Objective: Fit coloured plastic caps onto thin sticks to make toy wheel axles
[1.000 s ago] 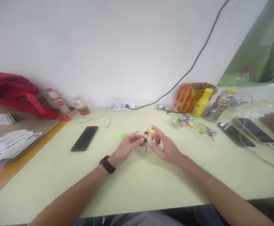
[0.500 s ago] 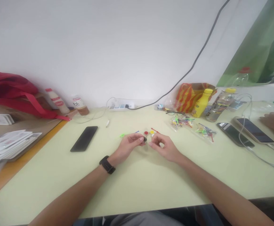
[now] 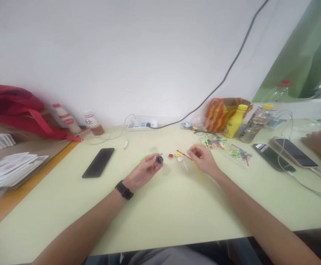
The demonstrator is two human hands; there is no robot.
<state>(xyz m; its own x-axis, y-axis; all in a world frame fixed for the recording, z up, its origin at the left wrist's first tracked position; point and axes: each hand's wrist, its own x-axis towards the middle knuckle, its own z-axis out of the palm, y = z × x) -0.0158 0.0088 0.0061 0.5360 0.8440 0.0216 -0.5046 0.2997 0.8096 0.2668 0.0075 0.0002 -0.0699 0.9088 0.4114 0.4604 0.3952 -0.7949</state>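
My left hand (image 3: 145,170) pinches a small round black piece (image 3: 159,159) between thumb and fingers, its round face turned toward me. To the right, my right hand (image 3: 204,160) hovers with thumb and fingertips together; anything between them is too small to make out. Beside those fingertips lies a thin red stick (image 3: 184,154). A yellow stick (image 3: 200,173) shows partly below the right hand. Between the hands are a red disc (image 3: 170,156), a yellow disc (image 3: 177,154) and a white disc (image 3: 179,159) with a pale stick. Something bright green (image 3: 142,158) shows behind my left hand.
Bags of small coloured plastic parts (image 3: 239,154) lie at right, near a yellow bottle (image 3: 235,121) and a striped bag (image 3: 215,114). A black phone (image 3: 98,163) is at left; two more phones (image 3: 273,157) lie at right by another person's hand (image 3: 319,143). A power strip (image 3: 141,124) sits against the wall.
My hands have moved apart: the left slightly left with the black piece, the right rightward and up toward the red stick. The discs between them show more fully.
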